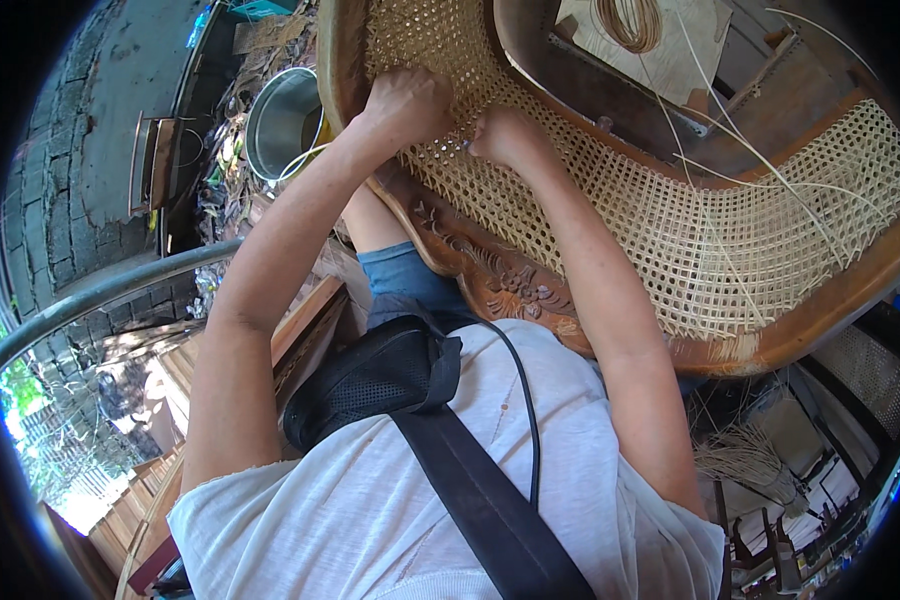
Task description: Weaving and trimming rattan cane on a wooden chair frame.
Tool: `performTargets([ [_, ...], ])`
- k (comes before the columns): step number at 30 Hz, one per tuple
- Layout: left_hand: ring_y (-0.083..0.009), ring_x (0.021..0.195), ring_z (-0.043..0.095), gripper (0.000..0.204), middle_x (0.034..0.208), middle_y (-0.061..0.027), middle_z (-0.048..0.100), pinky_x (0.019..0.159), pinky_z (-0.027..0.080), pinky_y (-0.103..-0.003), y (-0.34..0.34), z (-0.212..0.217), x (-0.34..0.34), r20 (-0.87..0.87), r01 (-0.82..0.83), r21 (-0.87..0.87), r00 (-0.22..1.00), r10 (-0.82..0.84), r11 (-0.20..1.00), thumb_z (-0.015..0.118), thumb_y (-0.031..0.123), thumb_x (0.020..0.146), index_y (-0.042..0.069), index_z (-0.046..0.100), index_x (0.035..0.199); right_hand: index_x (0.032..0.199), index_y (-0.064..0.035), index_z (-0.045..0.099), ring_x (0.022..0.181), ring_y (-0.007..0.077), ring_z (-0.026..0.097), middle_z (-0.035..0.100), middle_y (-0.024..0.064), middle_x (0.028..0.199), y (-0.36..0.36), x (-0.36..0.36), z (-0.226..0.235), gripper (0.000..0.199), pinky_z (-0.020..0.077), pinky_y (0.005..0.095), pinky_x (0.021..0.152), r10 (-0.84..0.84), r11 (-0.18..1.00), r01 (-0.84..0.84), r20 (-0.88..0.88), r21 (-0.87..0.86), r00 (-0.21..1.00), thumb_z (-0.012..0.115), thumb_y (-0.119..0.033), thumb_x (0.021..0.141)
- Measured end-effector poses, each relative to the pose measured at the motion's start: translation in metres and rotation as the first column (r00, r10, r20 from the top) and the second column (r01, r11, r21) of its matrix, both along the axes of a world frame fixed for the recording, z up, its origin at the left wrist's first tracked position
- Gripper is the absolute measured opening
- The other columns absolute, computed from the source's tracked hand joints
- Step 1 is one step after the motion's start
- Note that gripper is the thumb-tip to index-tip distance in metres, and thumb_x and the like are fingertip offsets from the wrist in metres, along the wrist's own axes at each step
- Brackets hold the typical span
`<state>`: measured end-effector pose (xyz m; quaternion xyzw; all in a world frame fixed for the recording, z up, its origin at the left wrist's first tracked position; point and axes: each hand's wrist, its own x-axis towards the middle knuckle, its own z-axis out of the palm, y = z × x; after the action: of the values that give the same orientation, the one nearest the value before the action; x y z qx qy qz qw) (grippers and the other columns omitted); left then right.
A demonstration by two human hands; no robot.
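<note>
A curved wooden chair frame (540, 300) with carved flowers lies across my lap, filled with woven cane webbing (660, 230). At the webbing's upper left, my left hand (410, 105) is closed, its knuckles up and fingers curled down against the weave. Close to its right, my right hand (510, 137) is closed too, with thumb and fingers pinched together at the webbing. Whatever lies between the fingers of either hand is too small or hidden to make out. Loose pale cane strands (770, 165) trail over the right part of the frame.
A metal bucket (282, 125) stands left of the frame, with a pale strand curving by its rim. Beyond the frame, a coil of cane (630, 22) rests on a board. A metal tube (120, 295) arcs across the left. More cane strands (750, 460) lie bundled at the lower right.
</note>
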<state>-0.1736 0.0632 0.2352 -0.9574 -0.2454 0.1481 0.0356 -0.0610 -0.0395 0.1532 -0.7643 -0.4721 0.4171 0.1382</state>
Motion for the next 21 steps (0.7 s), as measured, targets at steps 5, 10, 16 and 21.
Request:
performTargets([
  [5,-0.0319,0.087,0.068,0.014,0.089,-0.0144,0.069,0.075,0.055,-0.045,0.004,-0.017,-0.013,-0.014,0.061,0.012,0.998,-0.061,0.998,0.064,0.022,0.079,0.010,0.071,0.083,0.109,-0.0039,0.068,0.111,0.0337,0.063,0.066,0.0197,0.115,-0.015,-0.011,0.002,0.031,0.0509,0.0430,0.093,0.012,0.997,-0.013,0.010,0.074,1.000,0.069,-0.020,0.083],
  [10,-0.0305,0.087,0.068,0.012,0.086,-0.0131,0.070,0.074,0.055,-0.045,0.012,-0.041,-0.017,-0.015,0.087,0.007,0.996,-0.086,0.996,0.064,0.020,0.079,0.010,0.071,0.081,0.109,-0.0034,0.068,0.110,0.0321,0.064,0.067,0.0189,0.113,-0.005,-0.013,-0.013,0.032,0.0500,0.0437,0.094,0.032,0.999,-0.033,0.015,0.029,0.999,0.069,-0.022,0.083],
  [16,-0.0309,0.086,0.069,0.022,0.088,-0.0124,0.071,0.072,0.054,-0.046,0.008,-0.012,0.020,-0.017,0.009,-0.067,1.000,-0.010,0.998,0.063,0.033,0.083,0.015,0.074,0.086,0.098,0.0002,0.071,0.081,0.0251,0.069,0.072,0.0147,0.084,-0.004,0.021,-0.007,0.041,0.0530,0.0394,0.074,-0.096,0.992,0.101,-0.078,0.070,0.992,0.078,-0.034,0.078],
  [21,-0.0332,0.102,0.065,0.029,0.102,-0.0146,0.069,0.086,0.050,-0.050,0.027,-0.096,-0.037,-0.028,-0.034,-0.050,0.999,0.033,0.998,0.060,0.029,0.084,0.011,0.069,0.104,0.112,-0.0041,0.068,0.112,0.0336,0.062,0.064,0.0190,0.122,-0.003,-0.014,-0.032,0.036,0.0478,0.0439,0.096,-0.015,0.999,0.011,0.104,0.045,0.995,0.071,-0.023,0.082],
])
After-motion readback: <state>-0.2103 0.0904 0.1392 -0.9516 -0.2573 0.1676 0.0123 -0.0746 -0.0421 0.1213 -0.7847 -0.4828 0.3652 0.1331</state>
